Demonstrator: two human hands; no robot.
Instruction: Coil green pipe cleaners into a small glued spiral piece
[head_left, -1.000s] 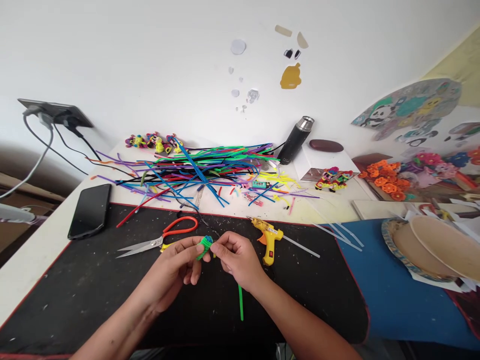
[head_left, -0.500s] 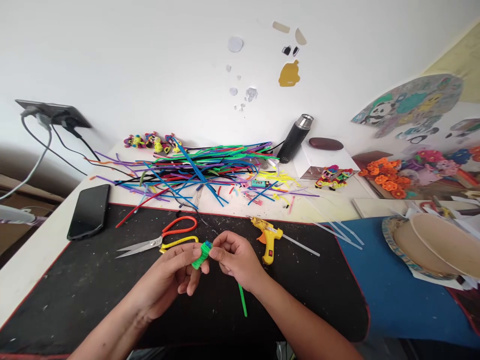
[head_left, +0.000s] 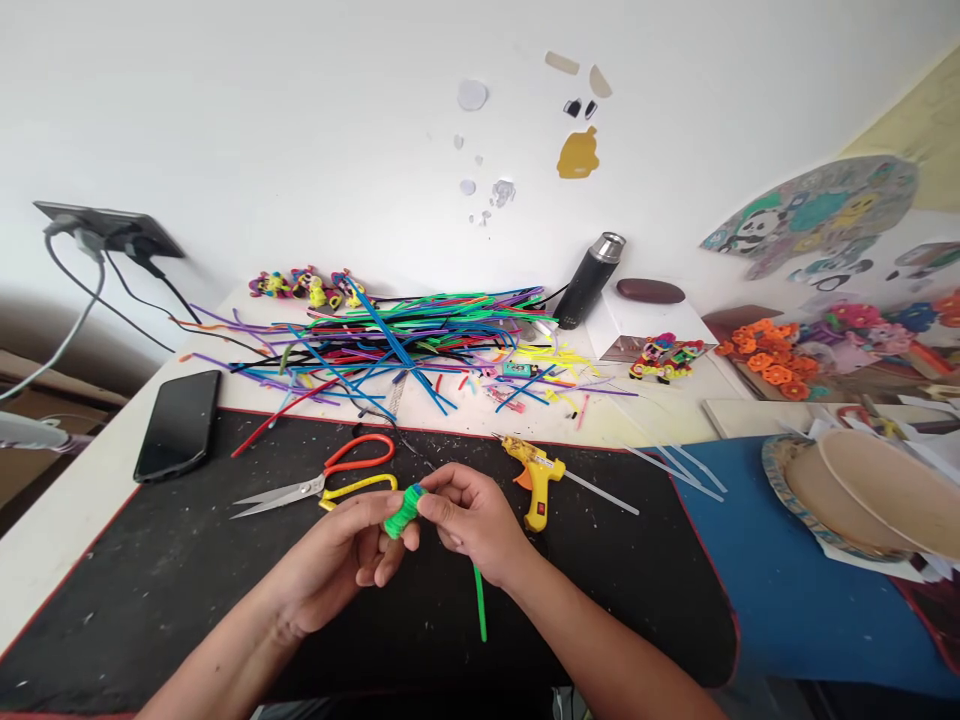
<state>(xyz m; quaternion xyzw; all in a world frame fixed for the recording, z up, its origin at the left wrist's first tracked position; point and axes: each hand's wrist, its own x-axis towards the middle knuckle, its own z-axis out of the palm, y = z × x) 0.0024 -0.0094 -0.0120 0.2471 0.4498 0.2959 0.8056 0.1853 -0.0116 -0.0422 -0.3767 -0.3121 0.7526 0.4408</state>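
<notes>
Between my hands is a small green coil of wound pipe cleaner [head_left: 402, 514] with a bit of blue at its upper end. My left hand [head_left: 358, 535] grips the coil between thumb and fingers. At the coil's upper right, my right hand [head_left: 466, 515] pinches a green pipe cleaner [head_left: 480, 605], whose loose tail hangs below the palm; the stretch inside the fingers is hidden. Just left of the hands lie scissors [head_left: 322, 484] with one red and one yellow handle. A yellow hot glue gun [head_left: 536, 478] with a clear glue stick rests to the right.
Many coloured pipe cleaners [head_left: 390, 335] are heaped along the wall. A phone [head_left: 178, 424] lies at the left, and a black flask [head_left: 591, 280] leans beside a white box [head_left: 649, 325]. Small pipe-cleaner figures [head_left: 666, 358] stand nearby. Bowls [head_left: 862, 490] sit on the blue mat at right.
The hanging green tail has swung slightly left and down. My right hand stays pinched close to the coil, and the coil has turned a little in my left fingers.
</notes>
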